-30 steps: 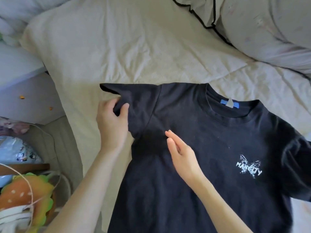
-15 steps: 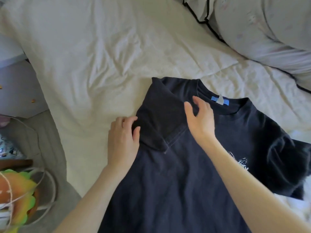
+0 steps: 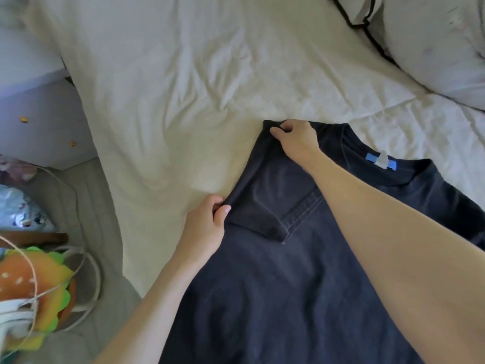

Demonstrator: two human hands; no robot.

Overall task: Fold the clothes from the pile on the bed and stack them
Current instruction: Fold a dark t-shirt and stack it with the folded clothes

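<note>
Bedroom scene seen from above: a dark navy T-shirt (image 3: 275, 298) lies flat on a bed (image 3: 170, 88) covered by a wrinkled cream sheet. Its collar, with a blue neck label (image 3: 378, 161), points toward the far right. One sleeve (image 3: 265, 198) is folded inward over the chest, its stitched hem running diagonally. The left hand (image 3: 207, 227) pinches the folded edge at the near corner of that sleeve, thumb on top of the cloth. The right hand (image 3: 296, 139) reaches across the shirt and pinches the fabric at the shoulder corner, fingers curled over the edge. A grey pillow (image 3: 433, 48) with black piping sits at upper right. A burger-shaped plush (image 3: 31, 285) and white cords lie off the bed at lower left.
</note>
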